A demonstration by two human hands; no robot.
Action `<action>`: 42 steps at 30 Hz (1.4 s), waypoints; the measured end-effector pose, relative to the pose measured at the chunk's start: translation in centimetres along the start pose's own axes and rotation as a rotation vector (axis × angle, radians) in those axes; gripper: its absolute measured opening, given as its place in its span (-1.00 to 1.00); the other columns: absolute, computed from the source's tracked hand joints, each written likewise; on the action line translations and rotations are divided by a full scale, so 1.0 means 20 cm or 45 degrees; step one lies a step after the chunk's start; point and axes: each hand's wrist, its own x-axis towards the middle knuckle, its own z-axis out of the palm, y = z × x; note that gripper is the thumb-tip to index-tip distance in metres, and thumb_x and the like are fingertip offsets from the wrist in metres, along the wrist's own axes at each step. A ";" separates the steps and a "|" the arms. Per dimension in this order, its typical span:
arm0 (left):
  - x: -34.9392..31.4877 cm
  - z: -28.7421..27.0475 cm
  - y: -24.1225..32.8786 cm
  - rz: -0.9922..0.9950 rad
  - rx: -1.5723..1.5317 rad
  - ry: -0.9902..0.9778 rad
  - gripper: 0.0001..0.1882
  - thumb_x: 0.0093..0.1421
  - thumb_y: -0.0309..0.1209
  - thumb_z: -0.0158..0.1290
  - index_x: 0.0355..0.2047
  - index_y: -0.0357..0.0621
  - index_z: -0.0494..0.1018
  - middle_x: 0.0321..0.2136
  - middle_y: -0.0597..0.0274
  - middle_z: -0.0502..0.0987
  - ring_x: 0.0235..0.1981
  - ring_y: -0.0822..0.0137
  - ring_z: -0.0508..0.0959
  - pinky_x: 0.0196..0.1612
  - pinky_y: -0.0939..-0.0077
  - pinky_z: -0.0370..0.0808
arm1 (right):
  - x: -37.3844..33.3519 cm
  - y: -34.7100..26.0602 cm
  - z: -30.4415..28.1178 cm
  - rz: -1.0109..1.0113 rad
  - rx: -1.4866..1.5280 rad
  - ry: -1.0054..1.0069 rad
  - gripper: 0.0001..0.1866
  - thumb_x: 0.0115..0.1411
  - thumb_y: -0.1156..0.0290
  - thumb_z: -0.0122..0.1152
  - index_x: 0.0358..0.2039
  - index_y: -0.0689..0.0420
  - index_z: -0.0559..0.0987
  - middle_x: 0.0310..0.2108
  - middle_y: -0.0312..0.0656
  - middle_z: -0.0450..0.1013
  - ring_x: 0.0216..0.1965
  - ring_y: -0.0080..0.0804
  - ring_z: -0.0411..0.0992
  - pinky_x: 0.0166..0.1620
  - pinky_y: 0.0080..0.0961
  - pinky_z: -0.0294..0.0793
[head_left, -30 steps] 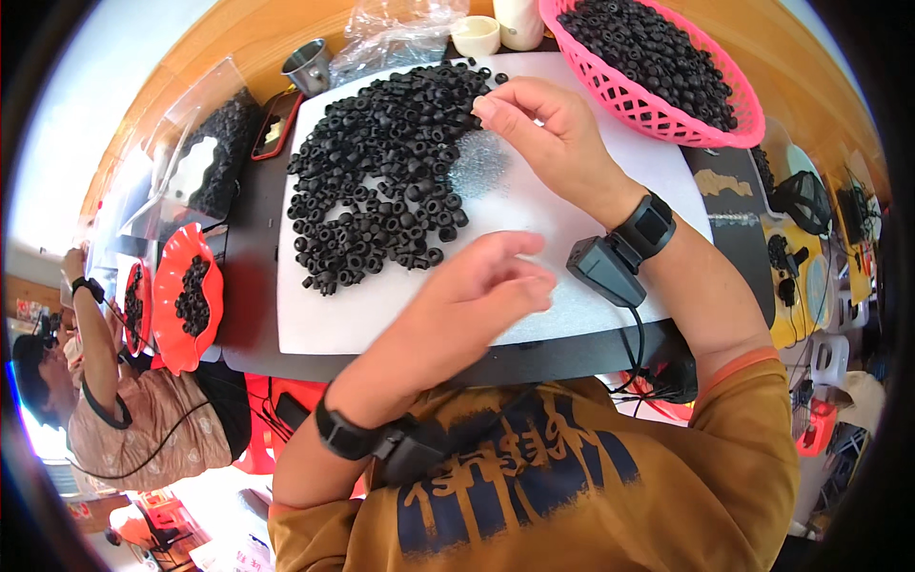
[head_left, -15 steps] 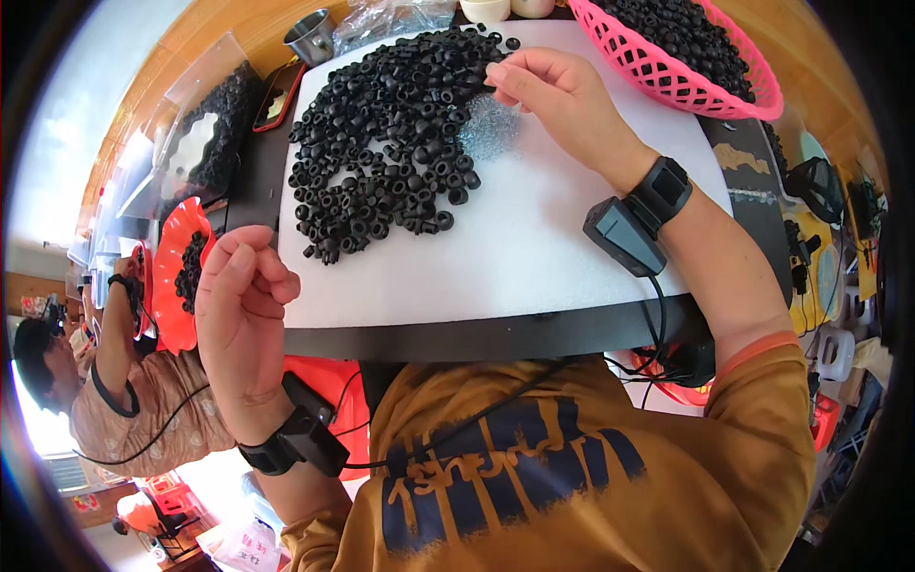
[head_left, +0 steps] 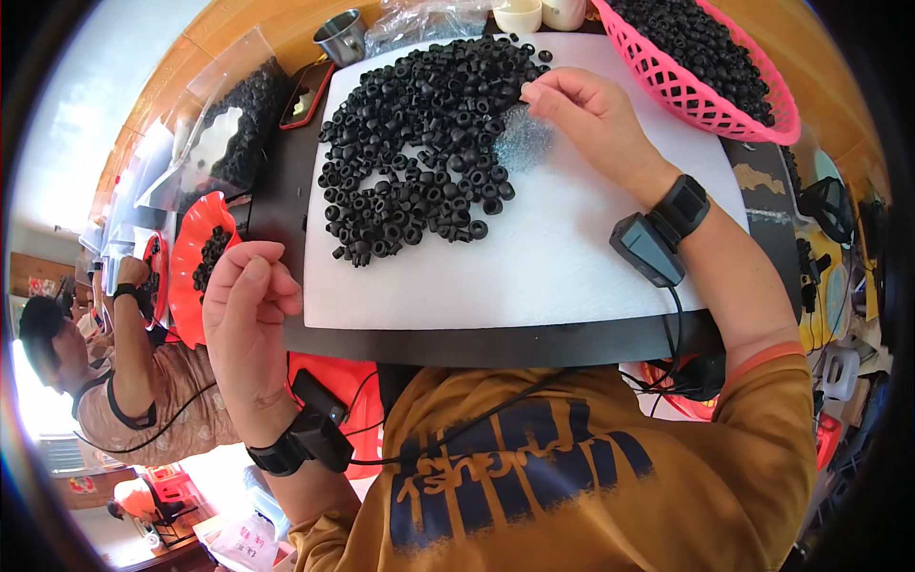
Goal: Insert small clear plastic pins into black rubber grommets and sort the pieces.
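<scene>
Just left of your right hand (head_left: pixel 596 119), a big heap of small, black, hollow rubbery-looking pieces (head_left: pixel 410 153) spreads over a white foam-like sheet (head_left: pixel 572 257) on the dark desk (head_left: pixel 534 345). That hand is raised at the heap's edge, thumb and forefinger brought together; whether something tiny sits between them, you cannot tell from here. Right below its fingertips lies a loose patch of tiny, clear, glittering bits (head_left: pixel 523 140). Your left hand (head_left: pixel 250 310) hangs off the sheet's left edge, fingers curled and thumb against the forefinger; its grip, if any, cannot be made out. Just beyond it is a red, wavy-rimmed plastic dish (head_left: pixel 191 257) with a small batch of black pieces. Past your right hand, a pink lattice plastic basket (head_left: pixel 658 88) is piled with more. By the look of it, much is left: the loose heap far outnumbers the dish's batch, though whether that batch is finished is unclear.
</scene>
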 end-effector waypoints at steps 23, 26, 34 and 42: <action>0.14 0.13 -0.19 -0.167 0.258 -0.234 -0.83 0.22 -0.41 -0.04 -0.28 -0.27 0.43 -0.59 0.32 0.42 -0.57 0.53 0.36 -0.45 0.71 0.29 | 0.02 0.02 -0.02 0.098 0.118 0.026 -0.78 0.21 0.30 0.16 -0.41 0.22 0.56 -0.55 -0.48 0.36 -0.48 -0.80 0.23 -0.42 -0.78 0.22; 0.14 0.28 -0.17 -0.232 0.305 -0.246 -0.87 0.18 -0.46 -0.03 -0.32 -0.27 0.45 -0.57 0.32 0.44 -0.57 0.54 0.39 -0.47 0.73 0.29 | 0.02 0.01 -0.02 0.206 0.260 0.087 -0.78 0.21 0.28 0.16 -0.39 0.19 0.57 -0.52 -0.45 0.41 -0.46 -0.78 0.29 -0.37 -0.79 0.25; 0.26 0.48 -0.24 0.537 1.179 -0.793 -0.75 -0.12 -0.56 0.22 -0.36 -0.17 0.48 -0.57 0.21 0.42 -0.57 0.33 0.43 -0.50 0.54 0.31 | 0.00 -0.08 -0.05 0.555 0.359 0.050 -0.76 0.25 0.29 0.06 -0.38 0.19 0.57 -0.51 -0.37 0.45 -0.42 -0.68 0.36 -0.30 -0.68 0.31; 0.35 0.55 -0.22 0.744 1.447 -1.037 -0.67 -0.21 -0.45 0.29 -0.37 -0.17 0.48 -0.54 0.22 0.37 -0.55 0.20 0.38 -0.46 0.33 0.30 | -0.11 -0.26 -0.10 0.711 0.625 -0.301 -0.86 0.24 0.50 0.01 -0.30 0.27 0.53 -0.40 -0.22 0.45 -0.40 -0.60 0.37 -0.29 -0.65 0.33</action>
